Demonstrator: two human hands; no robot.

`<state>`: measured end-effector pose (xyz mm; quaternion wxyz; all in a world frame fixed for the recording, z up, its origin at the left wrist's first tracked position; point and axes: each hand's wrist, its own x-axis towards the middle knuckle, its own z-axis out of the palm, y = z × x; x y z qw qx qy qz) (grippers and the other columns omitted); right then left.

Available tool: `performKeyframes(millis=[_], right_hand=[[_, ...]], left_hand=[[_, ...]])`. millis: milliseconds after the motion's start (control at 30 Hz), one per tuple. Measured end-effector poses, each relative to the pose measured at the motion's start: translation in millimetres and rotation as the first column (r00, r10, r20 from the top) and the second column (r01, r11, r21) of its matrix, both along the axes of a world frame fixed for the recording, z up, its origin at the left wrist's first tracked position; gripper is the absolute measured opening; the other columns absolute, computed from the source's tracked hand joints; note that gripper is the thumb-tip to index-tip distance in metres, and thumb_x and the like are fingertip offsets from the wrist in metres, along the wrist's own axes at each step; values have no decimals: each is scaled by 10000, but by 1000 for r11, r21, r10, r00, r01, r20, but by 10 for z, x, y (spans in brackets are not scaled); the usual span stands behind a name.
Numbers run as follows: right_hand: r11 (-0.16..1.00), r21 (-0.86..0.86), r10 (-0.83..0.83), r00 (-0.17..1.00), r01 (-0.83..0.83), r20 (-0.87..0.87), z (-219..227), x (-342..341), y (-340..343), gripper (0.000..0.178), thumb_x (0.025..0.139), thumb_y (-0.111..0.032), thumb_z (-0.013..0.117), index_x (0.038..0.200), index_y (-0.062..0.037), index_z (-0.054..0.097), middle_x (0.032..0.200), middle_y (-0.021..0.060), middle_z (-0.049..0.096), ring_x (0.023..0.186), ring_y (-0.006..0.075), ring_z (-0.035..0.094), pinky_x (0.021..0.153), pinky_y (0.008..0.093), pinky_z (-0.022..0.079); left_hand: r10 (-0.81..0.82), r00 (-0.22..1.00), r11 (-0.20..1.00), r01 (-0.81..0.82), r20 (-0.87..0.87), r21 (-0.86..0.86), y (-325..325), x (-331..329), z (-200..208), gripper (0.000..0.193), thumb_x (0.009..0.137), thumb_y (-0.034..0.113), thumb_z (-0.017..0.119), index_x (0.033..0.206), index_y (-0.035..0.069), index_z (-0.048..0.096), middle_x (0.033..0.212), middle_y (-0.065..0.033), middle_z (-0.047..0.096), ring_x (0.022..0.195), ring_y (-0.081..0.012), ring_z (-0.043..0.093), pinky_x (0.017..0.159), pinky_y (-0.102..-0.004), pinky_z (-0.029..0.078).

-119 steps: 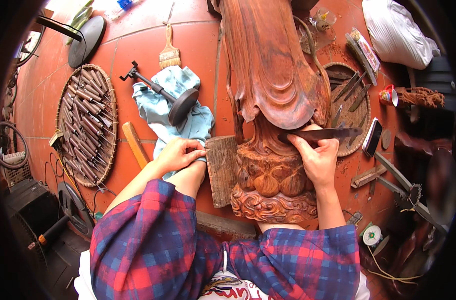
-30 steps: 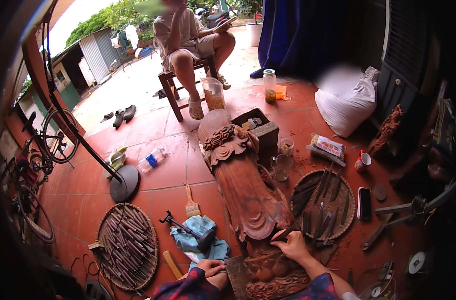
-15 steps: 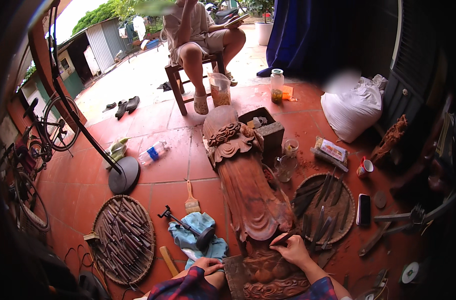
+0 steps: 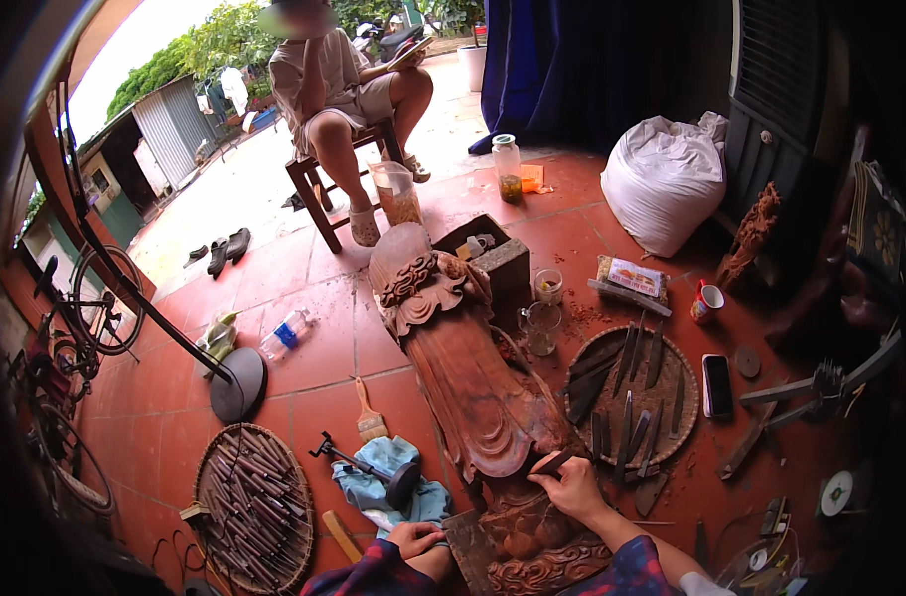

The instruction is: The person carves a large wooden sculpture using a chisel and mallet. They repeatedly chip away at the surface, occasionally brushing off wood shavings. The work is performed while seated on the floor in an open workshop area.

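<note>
A reddish-brown carved wooden figure [image 4: 473, 382] lies lengthwise before me, with scrollwork and draped folds. My right hand [image 4: 569, 487] is closed on a thin dark brown stick-like tool [image 4: 552, 464] and holds it against the carving below the rounded folds. Its working tip is hidden by the fingers and wood. Near the left edge of the carving's squared base [image 4: 467, 541], my left hand [image 4: 415, 539] rests with fingers loosely extended, holding nothing that I can see. A light blue cloth [image 4: 428, 500] with a black stand lies just beyond that hand.
A round basket of chisels [image 4: 254, 507] sits left, near a wooden mallet handle [image 4: 342, 536] and a brush [image 4: 371, 422]. To the right lie a tray of blades [image 4: 688, 437], a phone [image 4: 716, 385] and glass mugs [image 4: 542, 328]. A seated person [image 4: 344, 104] is ahead.
My view has turned slightly, so the floor things sit further left. The right hand stays at the same part of the carving, its tool tilted differently. The left hand has barely moved.
</note>
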<state>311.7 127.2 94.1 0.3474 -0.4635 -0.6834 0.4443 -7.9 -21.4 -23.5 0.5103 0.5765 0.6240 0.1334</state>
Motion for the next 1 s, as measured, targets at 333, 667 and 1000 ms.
performKeyframes(millis=[333, 667, 1000], right_hand=[[1000, 30, 4, 998, -2, -62, -1, 6, -10, 99, 748, -119, 717, 826, -62, 694, 755, 131, 648, 689, 295, 648, 591, 359, 475], [999, -24, 20, 994, -23, -106, -62, 22, 16, 129, 738, -140, 735, 844, -72, 704, 776, 124, 659, 707, 298, 648, 627, 357, 495], [999, -38, -16, 998, 18, 53, 108, -9, -18, 124, 730, -140, 752, 807, -48, 719, 736, 118, 674, 633, 201, 649, 581, 306, 475]], left_hand=[[7, 1000, 999, -8, 21, 32, -23, -36, -87, 299, 915, 345, 606, 1015, 75, 689, 807, -96, 692, 734, -133, 652, 688, -294, 499], [11, 1000, 1000, -11, -1, 27, 34, 50, 74, 295, 908, 326, 619, 1006, 57, 689, 819, -104, 699, 756, -153, 669, 688, -304, 500], [14, 1000, 999, -14, 20, 39, 15, 32, 49, 301, 905, 354, 611, 1021, 88, 691, 808, -100, 692, 743, -181, 660, 668, -320, 496]])
